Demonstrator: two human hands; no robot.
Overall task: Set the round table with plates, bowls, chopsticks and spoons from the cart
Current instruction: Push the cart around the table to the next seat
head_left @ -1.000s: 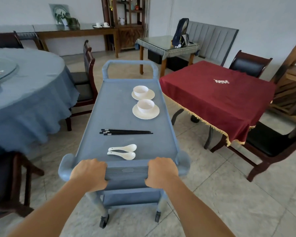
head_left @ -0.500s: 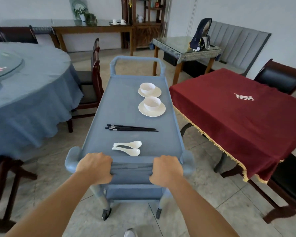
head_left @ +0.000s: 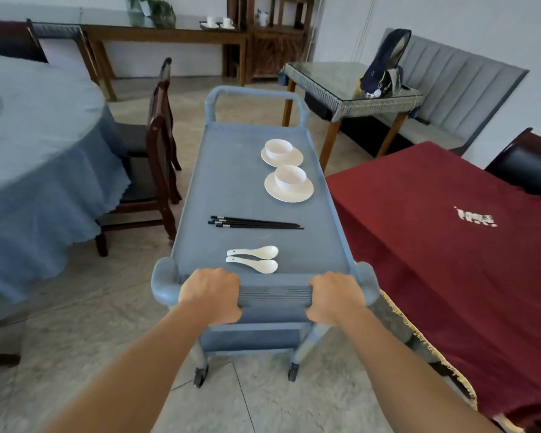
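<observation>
One wide-angle view is given, taken from the person's head and aimed forward and down. The cart is seen lengthwise from its near handle, close below the lens, with both forearms entering from the bottom edge. The round counter is caught at the left edge, the red-clothed counter at the right, and the far wall along the top.

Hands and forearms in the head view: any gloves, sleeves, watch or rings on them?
Nothing worn shows. The left hand and right hand are bare, without gloves. Both forearms are bare to the frame edge, no sleeves, no watch or band at either wrist. Fingers are curled under, so rings cannot be checked.
</observation>
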